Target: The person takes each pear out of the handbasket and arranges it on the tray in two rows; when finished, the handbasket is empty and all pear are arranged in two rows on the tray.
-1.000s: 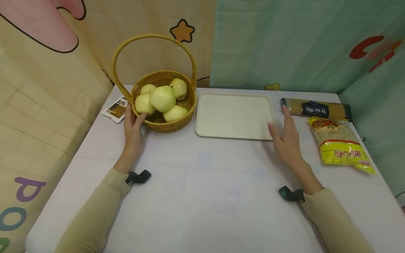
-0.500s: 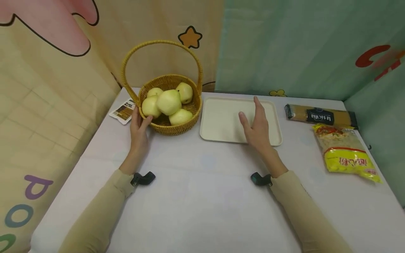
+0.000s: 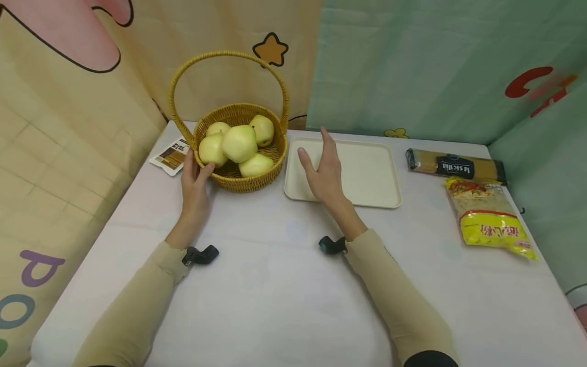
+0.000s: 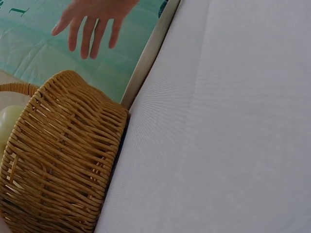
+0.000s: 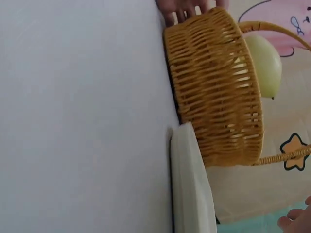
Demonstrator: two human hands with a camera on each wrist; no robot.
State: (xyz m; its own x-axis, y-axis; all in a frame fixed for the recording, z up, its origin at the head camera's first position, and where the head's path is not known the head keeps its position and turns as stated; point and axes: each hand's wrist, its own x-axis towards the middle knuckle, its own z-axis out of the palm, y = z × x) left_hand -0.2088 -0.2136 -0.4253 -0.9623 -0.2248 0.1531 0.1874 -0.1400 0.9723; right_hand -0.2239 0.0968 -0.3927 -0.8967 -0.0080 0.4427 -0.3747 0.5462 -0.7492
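Note:
My left hand [image 3: 194, 189] grips the left side of a woven wicker basket [image 3: 245, 184], thumb over its rim and fingers against the outer wall. Inside lie several pale green round fruits [image 3: 239, 144], like pears or apples. A tall hooped handle [image 3: 227, 53] arches over them. My right hand [image 3: 326, 176] is held over the left part of a cream tray [image 3: 369, 173], fingers extended and spread, holding nothing. The left wrist view shows that same right hand [image 4: 99, 17] apart from the basket. In the right wrist view, left fingers [image 5: 181, 14] touch the basket's far side.
A small white-and-brown sachet [image 3: 171, 157] lies left of the basket. At the right are a long pasta packet [image 3: 454, 165] labelled "la sicilia" and a yellow-and-clear food bag [image 3: 492, 219]. A white cloth [image 3: 266, 285] covers the table, with printed curtains behind.
My right hand has moved left, from beside the tray's right edge to over its left part, nearer the basket. The left hand keeps its hold on the basket, which stays in place.

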